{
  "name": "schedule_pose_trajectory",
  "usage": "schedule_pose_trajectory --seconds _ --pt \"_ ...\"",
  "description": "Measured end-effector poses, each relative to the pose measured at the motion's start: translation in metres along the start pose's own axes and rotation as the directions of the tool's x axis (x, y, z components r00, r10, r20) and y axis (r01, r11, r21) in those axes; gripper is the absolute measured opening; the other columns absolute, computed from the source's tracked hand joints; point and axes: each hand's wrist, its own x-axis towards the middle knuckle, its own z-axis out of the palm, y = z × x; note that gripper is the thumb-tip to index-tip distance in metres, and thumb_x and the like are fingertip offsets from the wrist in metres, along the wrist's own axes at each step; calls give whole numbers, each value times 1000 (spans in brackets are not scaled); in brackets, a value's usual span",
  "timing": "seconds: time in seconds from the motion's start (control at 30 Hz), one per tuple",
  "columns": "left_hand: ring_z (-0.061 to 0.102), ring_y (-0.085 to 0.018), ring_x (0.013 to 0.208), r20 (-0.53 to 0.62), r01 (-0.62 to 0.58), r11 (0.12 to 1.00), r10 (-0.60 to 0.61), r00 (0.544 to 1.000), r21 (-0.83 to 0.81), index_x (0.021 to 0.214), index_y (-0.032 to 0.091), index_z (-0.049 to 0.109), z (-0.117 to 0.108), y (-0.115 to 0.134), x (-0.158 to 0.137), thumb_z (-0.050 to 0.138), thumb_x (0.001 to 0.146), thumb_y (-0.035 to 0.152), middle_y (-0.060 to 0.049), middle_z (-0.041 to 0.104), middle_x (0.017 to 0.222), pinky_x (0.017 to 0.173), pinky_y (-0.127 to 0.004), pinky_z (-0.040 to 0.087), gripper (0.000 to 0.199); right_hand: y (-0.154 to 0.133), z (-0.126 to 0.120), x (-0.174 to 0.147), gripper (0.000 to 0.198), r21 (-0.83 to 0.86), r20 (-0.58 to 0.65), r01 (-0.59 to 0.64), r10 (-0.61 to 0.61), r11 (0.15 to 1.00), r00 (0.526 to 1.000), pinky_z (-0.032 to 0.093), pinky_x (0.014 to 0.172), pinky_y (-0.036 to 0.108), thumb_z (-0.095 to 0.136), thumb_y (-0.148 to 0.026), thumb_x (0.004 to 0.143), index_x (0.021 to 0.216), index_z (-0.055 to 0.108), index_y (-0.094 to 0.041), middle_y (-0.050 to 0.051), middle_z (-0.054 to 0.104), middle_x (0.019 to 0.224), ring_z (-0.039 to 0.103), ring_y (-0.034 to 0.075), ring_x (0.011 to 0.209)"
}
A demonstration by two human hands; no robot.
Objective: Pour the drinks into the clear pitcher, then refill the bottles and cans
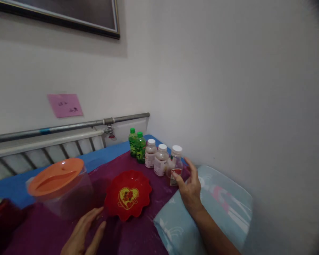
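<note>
My right hand (190,189) is at a clear plastic bottle (177,163) with a white cap, at the near end of a row. Its thumb lies over the front label and its fingers are at the bottle's right side. The bottle stands upright. Beside it are two similar white-capped bottles (161,161), then two green bottles (140,148) with green caps. My left hand (82,232) is open, fingers stretched, near the lower left rim of a red scalloped plate (142,202). The plate bears a yellow heart design, and nothing lies on it.
An orange-lidded clear container (61,180) and a dark red can (5,216) stand on the left. Purple cloth (138,235) covers part of the blue surface (95,161). A light-blue patterned cloth (218,198) lies at right, by the wall. A radiator (55,152) runs behind.
</note>
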Motion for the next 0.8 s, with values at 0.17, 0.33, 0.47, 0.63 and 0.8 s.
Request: schedule_pose_trajectory --seconds 0.17,0.33,0.47,0.63,0.8 --pt "69 -19 95 44 24 997 -21 999 -67 104 25 68 -21 65 0 54 88 35 -6 73 104 83 -33 57 24 -35 6 -22 39 74 473 351 -343 934 812 48 100 47 58 -36 86 123 58 -25 9 66 123 61 28 117" --pt "67 -21 97 99 -52 999 51 994 5 111 21 64 -38 81 -2 54 87 23 -8 72 104 87 -37 54 26 -96 45 -8 42 315 592 509 -585 801 555 53 86 46 57 -43 84 124 61 -31 9 72 113 69 30 99" --pt "68 -23 93 33 -72 992 69 997 106 109 21 64 -59 79 -22 56 85 23 -9 73 101 82 -38 55 25 -160 74 7 37 450 627 503 -662 738 411 55 77 42 51 -44 84 116 64 -31 7 73 108 71 27 92" --pt "59 -22 118 -428 157 888 48 902 432 126 25 54 -129 48 -62 57 88 29 -11 64 125 100 -40 47 38 -167 109 2 40 440 591 483 -649 757 479 56 78 48 48 -51 82 113 62 -30 11 71 107 70 31 90" --pt "40 -40 134 -796 755 555 -248 552 350 133 4 47 -209 3 -99 56 76 59 -27 48 139 112 -56 28 79 -133 128 -11 42 416 574 478 -631 773 521 55 81 54 46 -54 84 116 61 -31 11 69 113 69 35 96"
